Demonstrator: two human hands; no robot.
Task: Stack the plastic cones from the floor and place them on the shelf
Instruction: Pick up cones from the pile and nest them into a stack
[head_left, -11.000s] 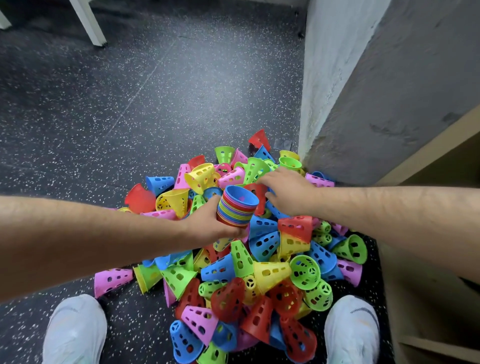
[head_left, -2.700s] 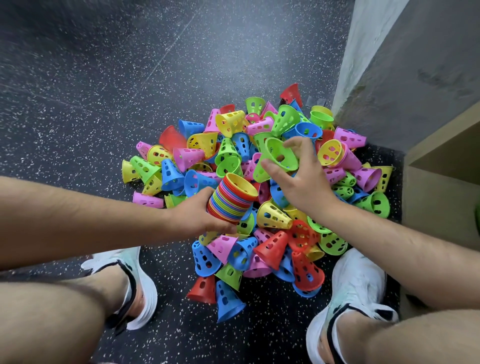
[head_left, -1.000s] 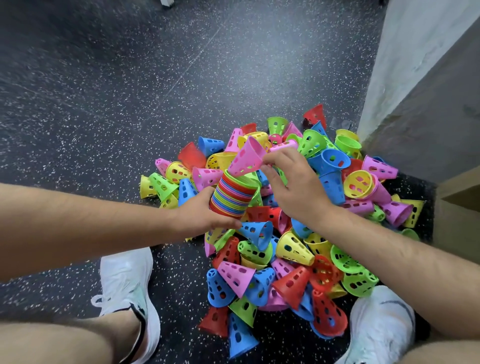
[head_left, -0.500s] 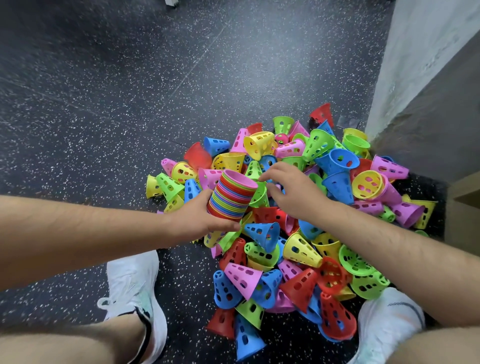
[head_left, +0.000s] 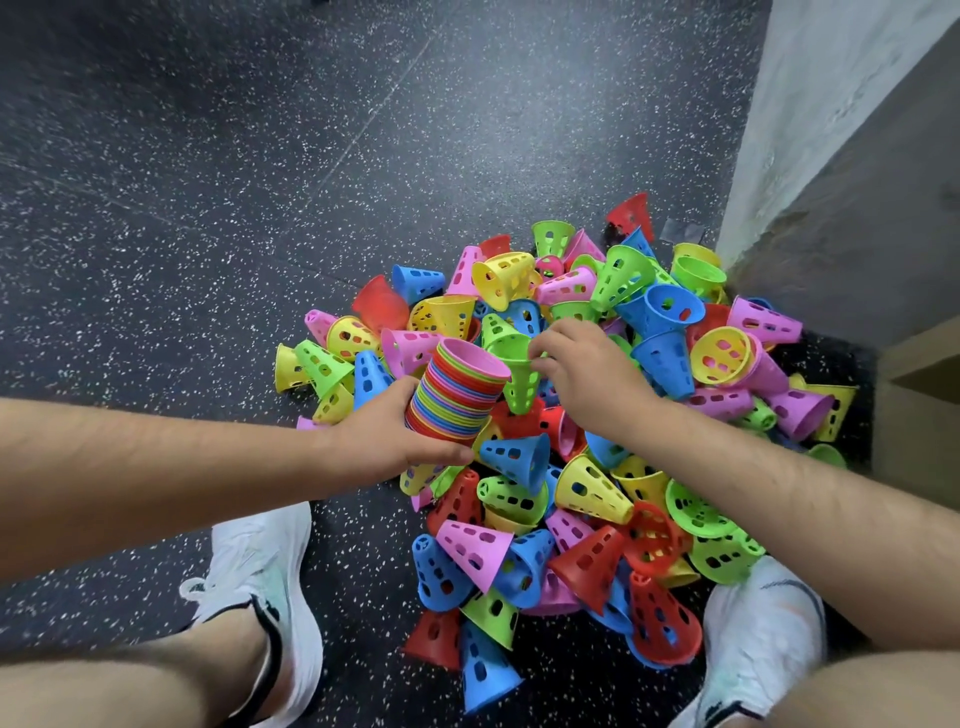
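A heap of loose perforated plastic cones (head_left: 582, 499) in pink, green, blue, yellow and red lies on the dark speckled floor. My left hand (head_left: 395, 441) grips a nested stack of cones (head_left: 457, 389), its wide end up, with a pink cone on top. Just right of the stack, my right hand (head_left: 587, 374) pinches the rim of a green cone (head_left: 514, 374), which hangs wide end up over the heap. The shelf's wooden edge (head_left: 919, 353) shows at the far right.
A grey concrete wall (head_left: 852, 156) rises at the right, close behind the heap. My two white shoes (head_left: 260, 582) (head_left: 763, 639) stand on either side of the heap's near edge. Dark floor (head_left: 208, 182) stretches away to the left and beyond.
The pink cone went onto the stack a second ago. Since then my right hand has reached into the heap and lifted a green cone beside the stack. The left hand stayed in place.
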